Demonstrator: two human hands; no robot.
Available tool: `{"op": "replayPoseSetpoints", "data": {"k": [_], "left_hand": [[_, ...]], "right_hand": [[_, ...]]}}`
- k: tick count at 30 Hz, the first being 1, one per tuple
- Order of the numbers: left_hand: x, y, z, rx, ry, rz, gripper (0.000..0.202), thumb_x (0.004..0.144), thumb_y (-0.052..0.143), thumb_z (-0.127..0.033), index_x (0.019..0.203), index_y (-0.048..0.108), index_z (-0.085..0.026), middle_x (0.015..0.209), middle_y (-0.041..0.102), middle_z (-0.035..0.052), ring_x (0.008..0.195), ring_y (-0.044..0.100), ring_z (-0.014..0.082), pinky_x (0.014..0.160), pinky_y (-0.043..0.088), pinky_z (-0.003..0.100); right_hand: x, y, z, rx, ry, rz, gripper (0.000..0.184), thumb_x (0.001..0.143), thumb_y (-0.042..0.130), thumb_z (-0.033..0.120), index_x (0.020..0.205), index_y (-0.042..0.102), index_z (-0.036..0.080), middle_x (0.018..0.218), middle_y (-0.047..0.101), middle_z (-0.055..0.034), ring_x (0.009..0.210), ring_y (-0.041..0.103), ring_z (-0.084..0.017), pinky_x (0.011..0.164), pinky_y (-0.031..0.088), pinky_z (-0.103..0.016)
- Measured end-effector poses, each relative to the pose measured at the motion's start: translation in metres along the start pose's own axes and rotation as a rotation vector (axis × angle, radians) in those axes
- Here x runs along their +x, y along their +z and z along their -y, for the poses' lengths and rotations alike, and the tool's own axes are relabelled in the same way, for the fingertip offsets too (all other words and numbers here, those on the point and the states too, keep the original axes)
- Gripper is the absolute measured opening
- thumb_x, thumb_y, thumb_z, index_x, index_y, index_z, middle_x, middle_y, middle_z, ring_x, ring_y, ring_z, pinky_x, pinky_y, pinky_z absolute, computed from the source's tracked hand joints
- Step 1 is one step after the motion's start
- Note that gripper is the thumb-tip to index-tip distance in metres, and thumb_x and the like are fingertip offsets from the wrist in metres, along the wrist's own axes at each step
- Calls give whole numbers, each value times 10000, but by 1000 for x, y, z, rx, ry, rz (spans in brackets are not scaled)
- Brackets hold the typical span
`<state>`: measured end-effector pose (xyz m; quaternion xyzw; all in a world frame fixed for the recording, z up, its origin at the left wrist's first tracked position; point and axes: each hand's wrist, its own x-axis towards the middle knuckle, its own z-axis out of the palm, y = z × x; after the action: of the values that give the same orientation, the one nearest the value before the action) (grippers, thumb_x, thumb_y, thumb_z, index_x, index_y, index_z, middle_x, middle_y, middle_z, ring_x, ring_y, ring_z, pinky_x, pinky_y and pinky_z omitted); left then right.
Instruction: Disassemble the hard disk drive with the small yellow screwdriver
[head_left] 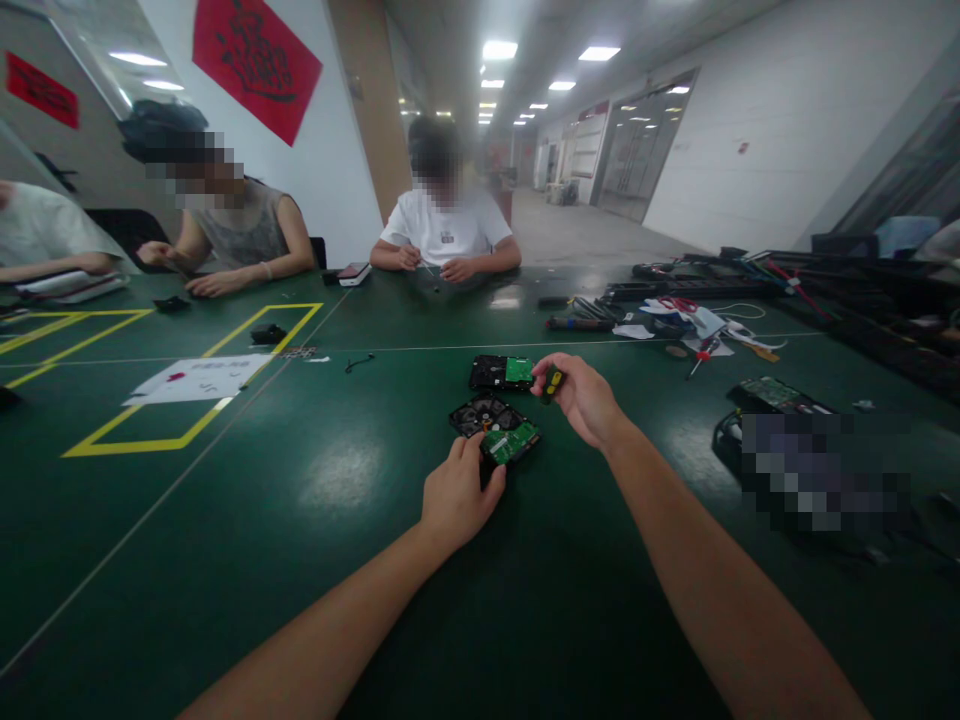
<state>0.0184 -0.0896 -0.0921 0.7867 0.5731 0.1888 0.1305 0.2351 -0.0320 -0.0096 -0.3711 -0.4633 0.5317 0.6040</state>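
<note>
My left hand (459, 492) grips the near edge of a hard drive (512, 440), thumb and fingers on either side of it. The drive lies on the table, its green circuit board and dark round part facing up. In my right hand (589, 400) is a screwdriver (553, 383) with a black and yellow handle; its blade cannot be made out. That hand is just right of a second hard drive (495, 373), black with a green board, lying flat beyond the first.
Cables and tools (585, 312) lie at the back right, near a red-handled screwdriver (705, 352). Another circuit-board part (776, 395) is at the right. A paper sheet (191, 380) lies by yellow tape (131, 445). Across the table sits a person in a white shirt (446, 235).
</note>
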Motion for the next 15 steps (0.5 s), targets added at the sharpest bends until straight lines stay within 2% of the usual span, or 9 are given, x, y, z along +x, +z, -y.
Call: {"op": "replayPoseSetpoints", "data": {"k": [6,11,15], "left_hand": [[0,-1,-1,8,-4,7,566,1003,539,-473,1500,426,-227,1343,599,107,1069,686,238,775,521,319],[-1,-2,-1,12,5,7,567,1006,524,-479,1502,426,-223,1348,598,109,1082,685,244,779,529,324],[-1,-1,0,12,12,-5,551,1004,527,-478,1489,442,-229,1353,594,104,1082,685,243,787,533,331]], "right_hand": [[1,1,-4,-7,-49,-69,143,809,721,347,781,670,217,758,629,-3,750,616,-180,770,493,-345],[-3,11,-5,80,11,40,226,862,680,428,798,683,211,796,679,-38,809,652,-212,878,519,-416],[-5,11,-4,93,59,57,304,892,661,501,800,706,214,691,583,-1,696,566,-174,858,513,-391]]}}
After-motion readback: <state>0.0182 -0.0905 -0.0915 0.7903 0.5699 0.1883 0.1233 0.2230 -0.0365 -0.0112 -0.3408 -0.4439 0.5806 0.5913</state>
